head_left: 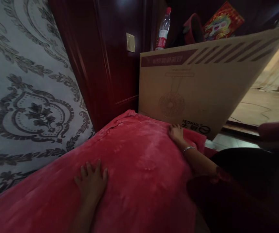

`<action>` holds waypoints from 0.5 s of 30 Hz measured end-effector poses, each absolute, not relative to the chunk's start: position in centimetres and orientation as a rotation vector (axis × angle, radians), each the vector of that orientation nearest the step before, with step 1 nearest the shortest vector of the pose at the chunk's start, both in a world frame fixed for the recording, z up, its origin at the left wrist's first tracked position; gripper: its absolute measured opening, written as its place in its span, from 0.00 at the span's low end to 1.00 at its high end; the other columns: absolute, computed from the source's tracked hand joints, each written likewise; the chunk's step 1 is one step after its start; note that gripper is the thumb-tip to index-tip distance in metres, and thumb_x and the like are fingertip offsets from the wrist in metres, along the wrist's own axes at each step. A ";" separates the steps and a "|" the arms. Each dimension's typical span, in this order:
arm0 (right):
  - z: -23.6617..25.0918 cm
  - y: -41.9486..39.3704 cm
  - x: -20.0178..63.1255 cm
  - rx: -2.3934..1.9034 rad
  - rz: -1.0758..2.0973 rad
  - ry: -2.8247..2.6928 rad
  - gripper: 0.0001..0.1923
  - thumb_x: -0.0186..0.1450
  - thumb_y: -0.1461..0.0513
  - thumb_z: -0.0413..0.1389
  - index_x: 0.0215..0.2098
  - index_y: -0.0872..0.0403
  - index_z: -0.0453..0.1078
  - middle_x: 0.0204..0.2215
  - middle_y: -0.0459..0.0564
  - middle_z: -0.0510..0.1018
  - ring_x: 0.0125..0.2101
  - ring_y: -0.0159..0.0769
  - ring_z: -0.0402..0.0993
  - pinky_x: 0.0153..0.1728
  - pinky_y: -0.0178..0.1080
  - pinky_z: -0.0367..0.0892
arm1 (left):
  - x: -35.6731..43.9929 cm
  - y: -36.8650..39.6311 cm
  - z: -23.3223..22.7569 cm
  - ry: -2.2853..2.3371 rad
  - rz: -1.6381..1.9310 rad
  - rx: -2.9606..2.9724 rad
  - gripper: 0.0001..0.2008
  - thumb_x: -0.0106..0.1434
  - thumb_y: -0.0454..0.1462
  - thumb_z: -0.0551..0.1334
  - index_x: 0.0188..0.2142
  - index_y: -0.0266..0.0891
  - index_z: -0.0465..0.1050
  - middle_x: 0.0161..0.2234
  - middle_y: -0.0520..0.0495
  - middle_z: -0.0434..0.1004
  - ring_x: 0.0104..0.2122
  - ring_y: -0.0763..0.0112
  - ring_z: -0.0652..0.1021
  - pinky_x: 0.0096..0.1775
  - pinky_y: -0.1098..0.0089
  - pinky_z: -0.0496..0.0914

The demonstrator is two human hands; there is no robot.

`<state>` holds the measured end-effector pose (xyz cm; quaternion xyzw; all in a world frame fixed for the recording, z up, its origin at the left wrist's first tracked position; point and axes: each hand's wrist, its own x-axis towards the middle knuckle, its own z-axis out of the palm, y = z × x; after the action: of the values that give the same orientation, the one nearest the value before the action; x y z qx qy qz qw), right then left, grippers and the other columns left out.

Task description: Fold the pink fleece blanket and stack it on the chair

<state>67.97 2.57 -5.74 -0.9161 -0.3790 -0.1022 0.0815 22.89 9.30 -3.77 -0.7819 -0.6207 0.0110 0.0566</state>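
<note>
1. Red fleece blanket [134,161], plush and soft-looking: spread over a bed-like surface that runs from the lower left up to the large brown cardboard box [202,87]. The far end of the blanket touches the foot of that box.
2. Left hand [92,181]: flat on the blanket, palm down, fingers [98,166] apart and spread, gripping nothing. It sits well short of the box, near the middle of the blanket.
3. Right hand [175,132]: pressed on the blanket's far corner, just beside the box's lower edge, silver bangle [189,149] on the wrist. Fingers lie loosely together over the fabric; cannot tell if they pinch a fold or just press.
4. Progress, my read: the blanket already lies mostly flat and covers the surface. The middle looks smooth, with only shallow ripples.
5. Left to do, my read: the edge nearest the box is bunched at the corner under the right hand, and the far-left edge shows a small rolled seam. Those want flattening.
6. Surroundings relative to the box: dark wooden door [105,58] to its left, clear plastic bottle with red label [163,30] standing above its top edge, grey patterned wall [27,97] further left.
</note>
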 end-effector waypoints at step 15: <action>-2.6 -5.0 64.9 -2.856 -0.247 -0.949 0.22 0.72 0.58 0.45 0.55 0.57 0.74 0.51 0.65 0.76 0.53 0.52 0.72 0.51 0.46 0.67 | 22.8 9.0 -3.0 -1.868 -0.068 -2.404 0.29 0.72 0.46 0.43 0.67 0.41 0.61 0.66 0.29 0.58 0.66 0.40 0.59 0.57 0.41 0.59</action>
<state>64.87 -4.99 -2.58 -0.9440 -0.3137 -0.0817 0.0608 22.85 8.98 -3.02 -0.7885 -0.6127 -0.0224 0.0481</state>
